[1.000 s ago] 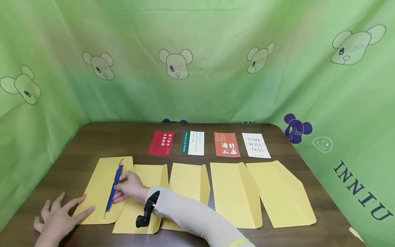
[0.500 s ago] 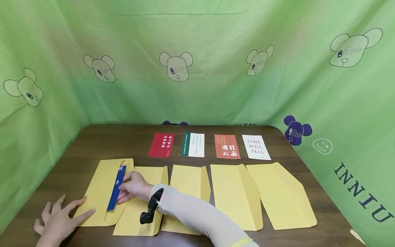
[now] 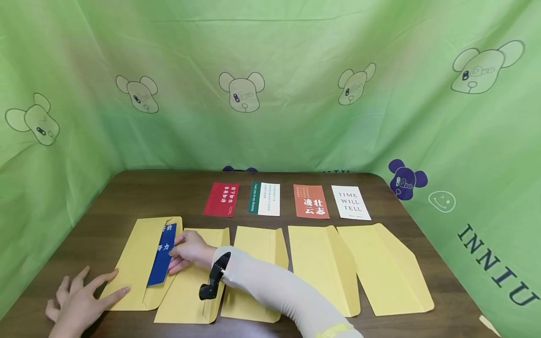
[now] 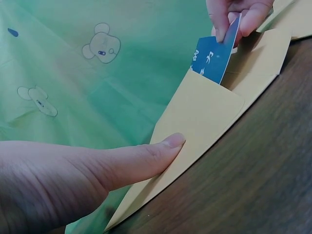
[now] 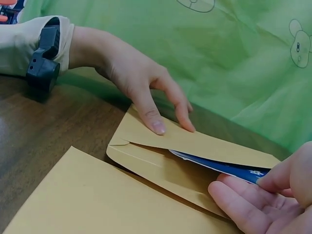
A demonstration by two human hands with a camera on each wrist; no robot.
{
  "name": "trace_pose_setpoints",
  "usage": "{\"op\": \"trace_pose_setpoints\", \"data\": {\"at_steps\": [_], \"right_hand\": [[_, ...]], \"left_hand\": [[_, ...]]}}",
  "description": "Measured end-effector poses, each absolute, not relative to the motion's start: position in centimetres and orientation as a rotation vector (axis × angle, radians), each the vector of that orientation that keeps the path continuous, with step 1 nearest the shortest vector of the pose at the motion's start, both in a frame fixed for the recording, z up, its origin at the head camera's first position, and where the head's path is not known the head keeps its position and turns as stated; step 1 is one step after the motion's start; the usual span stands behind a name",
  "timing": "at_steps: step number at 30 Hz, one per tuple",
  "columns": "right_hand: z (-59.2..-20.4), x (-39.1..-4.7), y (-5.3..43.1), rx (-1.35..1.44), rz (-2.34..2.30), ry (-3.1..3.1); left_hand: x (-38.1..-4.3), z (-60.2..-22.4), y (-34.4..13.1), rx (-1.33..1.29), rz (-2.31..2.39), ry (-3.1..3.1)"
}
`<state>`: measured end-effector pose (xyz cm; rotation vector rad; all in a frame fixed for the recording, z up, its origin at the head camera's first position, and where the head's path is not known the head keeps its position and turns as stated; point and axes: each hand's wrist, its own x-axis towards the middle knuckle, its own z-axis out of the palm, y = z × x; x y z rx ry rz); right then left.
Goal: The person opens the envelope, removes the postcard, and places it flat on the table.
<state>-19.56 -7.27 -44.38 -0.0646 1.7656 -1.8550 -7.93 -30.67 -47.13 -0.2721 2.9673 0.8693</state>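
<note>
In the head view, the leftmost yellow envelope [image 3: 132, 263] lies on the table with its flap side to the right. A dark blue card [image 3: 161, 258] with white characters sticks partly out of its mouth; the rest is hidden inside. My right hand [image 3: 191, 252] pinches the card's outer edge between thumb and fingers, as the left wrist view also shows on the blue card [image 4: 214, 61]. With fingers spread, my left hand [image 3: 82, 300] rests on the envelope's left side. Its thumb presses on the paper in the left wrist view.
Right of it lie several more yellow envelopes, including a middle one [image 3: 255, 249] and the far-right one [image 3: 386, 270]. Behind them sit a red card [image 3: 221, 199], a green-and-white card [image 3: 264, 198], an orange card [image 3: 311, 201] and a white card [image 3: 351, 202]. A green curtain [image 3: 287, 136] surrounds the table.
My right hand has moved a little to the right with the blue card, and more of the card now shows outside the envelope. The left hand has stayed in place.
</note>
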Motion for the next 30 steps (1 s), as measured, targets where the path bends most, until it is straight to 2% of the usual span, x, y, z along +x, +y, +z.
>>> {"op": "trace_pose_setpoints", "data": {"at_steps": [30], "right_hand": [[-43.4,-21.3,-3.7,-0.243,-1.656,1.798]], "left_hand": [[-7.9,-46.5,-30.9,-0.292,0.858,2.883]]}}
